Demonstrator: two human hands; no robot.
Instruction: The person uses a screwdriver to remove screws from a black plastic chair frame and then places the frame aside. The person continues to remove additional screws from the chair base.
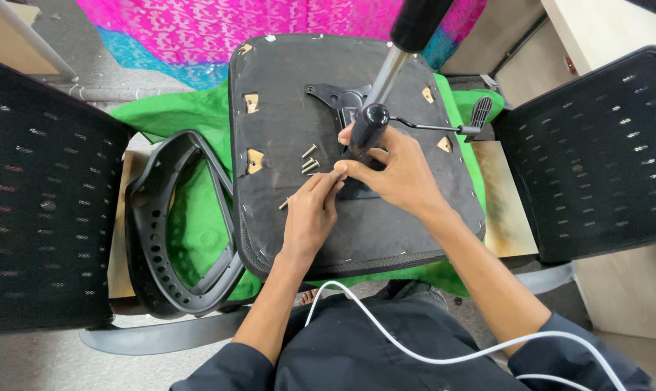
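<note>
Pinching fingertips [336,176] over seat underside [284,80]

Green cloth [197,224] covers the table. Black plastic chair frame [170,239] lies on it. Mesh chair backs stand left [38,195] and right [596,152] of cloth. Pink patterned fabric [270,22] beyond.

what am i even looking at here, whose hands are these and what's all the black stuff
This is one picture from a camera worn on a person's head, looking down at their own two bare hands. An upturned black chair seat lies on a green cloth, its metal column pointing up at the camera. The right hand grips the black mechanism at the column's base. The left hand pinches something small, probably a screw. Loose screws lie on the seat, a black plastic armrest frame beside it.
</note>
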